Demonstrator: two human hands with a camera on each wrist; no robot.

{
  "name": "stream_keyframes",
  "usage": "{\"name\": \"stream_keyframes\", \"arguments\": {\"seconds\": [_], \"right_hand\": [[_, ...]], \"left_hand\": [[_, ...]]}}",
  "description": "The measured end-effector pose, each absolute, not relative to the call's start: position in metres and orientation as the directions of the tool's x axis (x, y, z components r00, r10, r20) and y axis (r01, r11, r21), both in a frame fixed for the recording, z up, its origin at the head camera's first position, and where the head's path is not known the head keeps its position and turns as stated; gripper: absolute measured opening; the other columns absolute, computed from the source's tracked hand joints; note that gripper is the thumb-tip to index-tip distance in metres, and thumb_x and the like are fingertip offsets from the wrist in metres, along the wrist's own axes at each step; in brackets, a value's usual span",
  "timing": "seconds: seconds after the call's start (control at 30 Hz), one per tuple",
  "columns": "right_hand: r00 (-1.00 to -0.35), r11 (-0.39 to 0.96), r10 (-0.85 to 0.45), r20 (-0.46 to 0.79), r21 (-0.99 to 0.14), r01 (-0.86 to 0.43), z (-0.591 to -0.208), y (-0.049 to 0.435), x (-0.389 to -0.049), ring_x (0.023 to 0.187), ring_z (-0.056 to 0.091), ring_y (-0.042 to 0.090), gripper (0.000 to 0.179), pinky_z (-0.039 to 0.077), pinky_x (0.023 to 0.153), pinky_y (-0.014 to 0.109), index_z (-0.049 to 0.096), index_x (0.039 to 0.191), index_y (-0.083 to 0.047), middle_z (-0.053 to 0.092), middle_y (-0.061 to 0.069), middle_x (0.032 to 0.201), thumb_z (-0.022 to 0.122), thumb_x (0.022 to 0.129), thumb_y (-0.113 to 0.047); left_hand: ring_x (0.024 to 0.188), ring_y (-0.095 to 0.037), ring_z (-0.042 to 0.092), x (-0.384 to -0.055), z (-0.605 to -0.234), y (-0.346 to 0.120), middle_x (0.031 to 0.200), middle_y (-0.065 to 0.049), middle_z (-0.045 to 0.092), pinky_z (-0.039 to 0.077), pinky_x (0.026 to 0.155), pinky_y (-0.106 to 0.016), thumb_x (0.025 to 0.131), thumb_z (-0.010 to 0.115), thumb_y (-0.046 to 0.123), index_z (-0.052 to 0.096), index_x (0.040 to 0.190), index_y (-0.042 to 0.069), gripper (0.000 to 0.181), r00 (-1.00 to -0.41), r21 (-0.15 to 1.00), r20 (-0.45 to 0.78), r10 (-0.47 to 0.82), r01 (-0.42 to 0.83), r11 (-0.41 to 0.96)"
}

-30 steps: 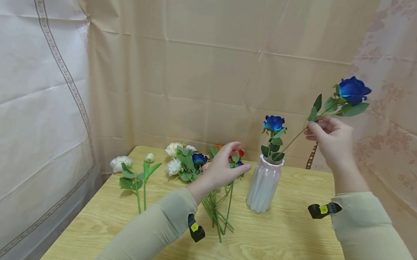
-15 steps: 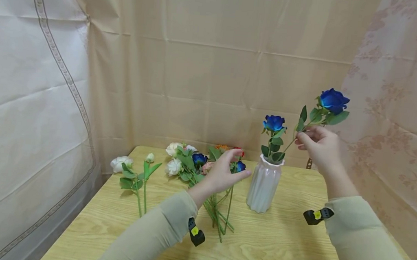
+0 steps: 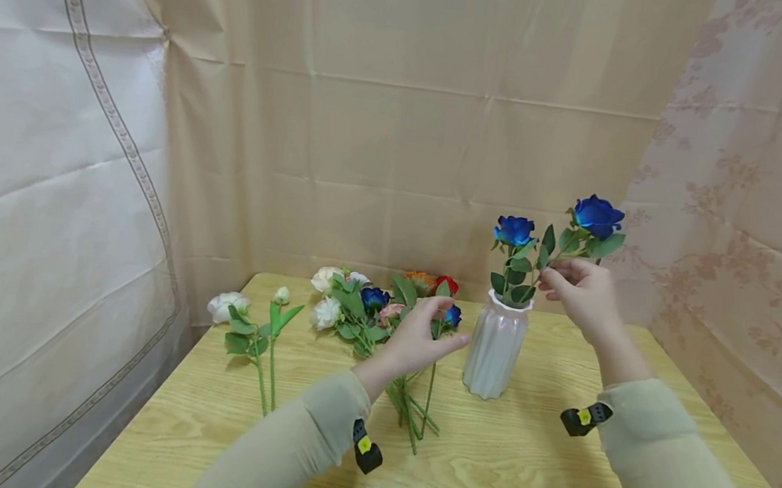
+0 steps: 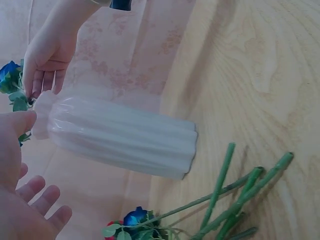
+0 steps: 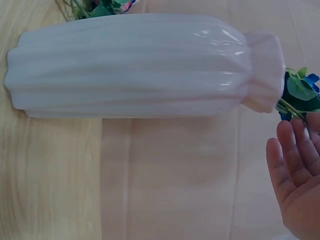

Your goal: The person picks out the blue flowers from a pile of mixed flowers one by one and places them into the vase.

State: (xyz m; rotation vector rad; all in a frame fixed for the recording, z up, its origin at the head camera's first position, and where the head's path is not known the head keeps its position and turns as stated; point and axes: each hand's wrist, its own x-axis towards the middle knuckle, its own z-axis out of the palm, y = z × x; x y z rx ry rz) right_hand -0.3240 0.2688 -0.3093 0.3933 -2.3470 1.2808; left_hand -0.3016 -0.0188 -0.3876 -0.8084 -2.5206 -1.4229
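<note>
Head view: your right hand (image 3: 581, 296) is pinching a blue rose (image 3: 597, 216) just above the white vase (image 3: 495, 348); your left hand (image 3: 418, 333) is hovering beside it, fingers relaxed.

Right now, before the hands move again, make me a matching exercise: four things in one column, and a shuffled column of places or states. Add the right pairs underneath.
Column one
1. Right hand
2. Vase
3. White bud
4. Left hand

Column two
A. Standing upright on the table
B. Holding nothing
C. Lying next to a big white flower
D. Holding a blue rose

Right pairs
1-D, 2-A, 3-C, 4-B
</note>
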Motion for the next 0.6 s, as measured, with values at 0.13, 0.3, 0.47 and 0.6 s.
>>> {"name": "stream_keyframes", "arguments": {"seconds": [0.13,0.3,0.47,0.6], "right_hand": [[-0.876,0.524,-0.055,0.479,-0.733,-0.434,-0.317,0.267,-0.326,0.081,0.070,0.013,0.036,0.059,0.068,0.023,0.065,0.116,0.010,0.070,0.027,0.104,0.060,0.104,-0.024],[-0.883,0.533,-0.077,0.462,-0.729,-0.428,-0.324,0.264,-0.326,0.079,0.068,0.012,0.034,0.059,0.069,0.027,0.066,0.114,0.010,0.070,0.026,0.103,0.061,0.104,-0.023],[-0.888,0.546,-0.096,0.450,-0.722,-0.425,-0.330,0.263,-0.327,0.080,0.067,0.015,0.034,0.060,0.072,0.029,0.066,0.114,0.010,0.068,0.025,0.105,0.061,0.104,-0.022],[-0.892,0.571,-0.115,0.437,-0.705,-0.419,-0.335,0.262,-0.327,0.086,0.068,0.023,0.035,0.060,0.072,0.030,0.066,0.116,0.008,0.067,0.024,0.108,0.061,0.104,-0.024]], "left_hand": [[0.132,-0.025,0.050,-0.302,-0.395,-0.020,0.150,-0.002,0.048,0.046,0.104,-0.046,0.096,0.071,0.043,0.044,0.152,0.016,0.068,-0.854,0.766,0.346,0.387,0.496,0.409],[0.132,-0.025,0.050,-0.301,-0.403,-0.022,0.149,-0.001,0.049,0.046,0.104,-0.046,0.095,0.070,0.048,0.044,0.152,0.018,0.070,-0.865,0.777,0.326,0.382,0.475,0.413],[0.133,-0.029,0.049,-0.299,-0.409,-0.026,0.150,-0.003,0.048,0.046,0.103,-0.045,0.095,0.070,0.049,0.043,0.153,0.016,0.071,-0.868,0.777,0.315,0.383,0.468,0.421],[0.132,-0.027,0.050,-0.298,-0.414,-0.028,0.149,-0.001,0.048,0.046,0.104,-0.045,0.095,0.070,0.048,0.044,0.152,0.016,0.070,-0.875,0.771,0.301,0.378,0.457,0.443]]}}
